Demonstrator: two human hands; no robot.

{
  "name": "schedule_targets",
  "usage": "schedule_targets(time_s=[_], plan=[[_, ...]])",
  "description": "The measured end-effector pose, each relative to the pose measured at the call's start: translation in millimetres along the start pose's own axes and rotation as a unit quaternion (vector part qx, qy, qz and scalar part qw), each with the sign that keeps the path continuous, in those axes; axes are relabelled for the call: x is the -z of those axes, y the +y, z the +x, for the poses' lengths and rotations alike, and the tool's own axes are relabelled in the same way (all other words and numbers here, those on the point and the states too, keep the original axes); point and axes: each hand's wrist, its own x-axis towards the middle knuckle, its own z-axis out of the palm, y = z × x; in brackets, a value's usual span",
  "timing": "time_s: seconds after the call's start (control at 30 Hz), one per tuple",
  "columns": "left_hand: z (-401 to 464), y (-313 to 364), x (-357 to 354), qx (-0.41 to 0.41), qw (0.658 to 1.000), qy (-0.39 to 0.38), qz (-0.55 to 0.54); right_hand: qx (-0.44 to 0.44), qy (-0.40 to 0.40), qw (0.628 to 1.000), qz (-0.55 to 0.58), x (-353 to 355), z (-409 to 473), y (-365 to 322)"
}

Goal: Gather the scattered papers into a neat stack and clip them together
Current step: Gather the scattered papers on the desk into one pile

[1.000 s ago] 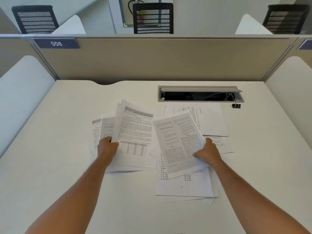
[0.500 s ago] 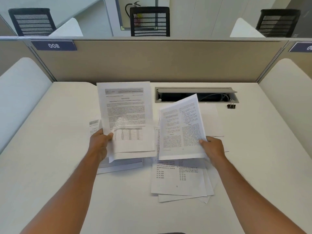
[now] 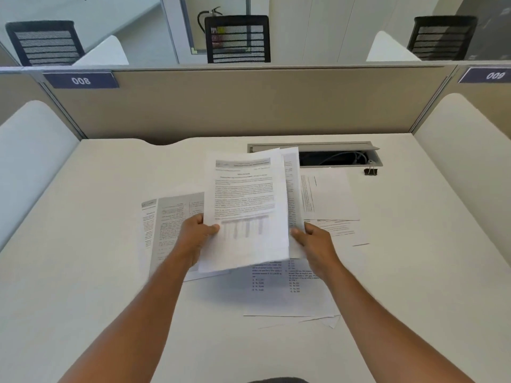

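Observation:
My left hand (image 3: pixel 197 235) pinches the lower left edge of a printed sheet with a table (image 3: pixel 249 208), held up above the desk. My right hand (image 3: pixel 313 244) grips a second printed sheet (image 3: pixel 293 194), which now lies just behind the first and sticks out along its right side. More printed papers lie flat on the white desk (image 3: pixel 83 244): some at the left (image 3: pixel 166 225), a loose pile under the hands (image 3: pixel 287 297), others at the right (image 3: pixel 331 200). A black binder clip (image 3: pixel 370 171) sits at the far right of the desk.
An open cable tray (image 3: pixel 340 157) with wires is set into the desk behind the papers. Beige partition walls (image 3: pixel 249 106) close the desk at the back and sides. Black chairs (image 3: pixel 237 38) stand beyond the partition.
Both hands have come together: the left sheet moved right and the right sheet slid in behind it. The two sheets, apart half a second ago, now overlap.

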Motion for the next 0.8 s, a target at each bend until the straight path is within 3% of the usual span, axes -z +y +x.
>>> schedule_targets(time_s=[0.33, 0.43, 0.47, 0.57, 0.7, 0.8], plan=[[-7.5, -19.7, -14.7, 0.037, 0.997, -0.029, -0.058, -0.035, -0.062, 0.997, 0.008, 0.6, -21.1, 4.8], [-10.3, -26.8, -17.6, 0.049, 0.998, 0.018, -0.031, -0.022, 0.001, 0.997, -0.074, 10.7, -15.9, 8.8], [-11.9, -28.9, -17.8, 0.050, 0.998, 0.036, -0.019, -0.018, 0.051, 0.985, -0.167, 16.0, -12.1, 9.3], [-18.1, -35.0, -17.1, 0.048, 0.996, 0.073, 0.013, -0.054, 0.128, 0.867, -0.478, 28.2, -9.3, 13.3], [-23.4, -41.5, -18.2, 0.035, 0.994, 0.079, 0.064, -0.108, 0.110, 0.808, -0.568, 18.5, -20.0, 27.6], [-26.8, -43.1, -21.1, 0.029, 0.992, 0.072, 0.100, -0.103, 0.123, 0.809, -0.566, 9.6, -20.5, 33.6]])
